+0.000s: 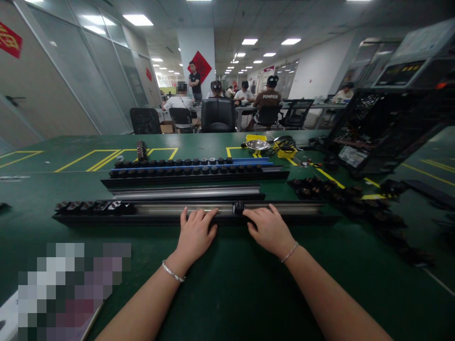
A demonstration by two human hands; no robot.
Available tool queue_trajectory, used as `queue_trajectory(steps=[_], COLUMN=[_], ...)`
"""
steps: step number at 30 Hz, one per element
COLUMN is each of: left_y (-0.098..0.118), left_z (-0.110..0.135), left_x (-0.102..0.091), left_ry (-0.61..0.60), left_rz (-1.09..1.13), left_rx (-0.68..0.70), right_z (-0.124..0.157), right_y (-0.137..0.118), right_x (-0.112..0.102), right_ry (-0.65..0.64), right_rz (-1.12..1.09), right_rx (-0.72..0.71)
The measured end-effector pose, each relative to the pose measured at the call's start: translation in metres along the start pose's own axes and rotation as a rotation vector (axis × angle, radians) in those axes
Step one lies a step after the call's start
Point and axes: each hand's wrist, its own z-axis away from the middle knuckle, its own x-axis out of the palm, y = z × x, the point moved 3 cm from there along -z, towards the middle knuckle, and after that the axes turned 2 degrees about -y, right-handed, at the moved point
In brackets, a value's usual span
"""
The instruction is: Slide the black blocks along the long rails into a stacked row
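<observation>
A long black track rail lies across the green table in front of me. My left hand rests flat on its front edge, fingers together, holding nothing. My right hand sits beside it, fingers touching a small black roller piece seated in the rail's channel. Several black clips are lined up at the rail's left end. Both wrists wear thin bracelets.
Behind lie a second rail and a blue rail with several black rollers. Loose black parts are scattered right, beside an open computer case. A yellow tray with a metal bowl stands farther back. People sit at distant desks.
</observation>
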Motion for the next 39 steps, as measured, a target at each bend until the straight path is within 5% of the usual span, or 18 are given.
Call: queue_trajectory(steps=[39], left_y=[-0.001], left_z=[0.001], left_x=[-0.001], left_ry=[-0.004], left_rz=[-0.033], left_rx=[0.013], right_z=[0.004], right_y=[0.032], right_x=[-0.008], right_ry=[-0.056], right_rz=[-0.008], right_rx=[0.09])
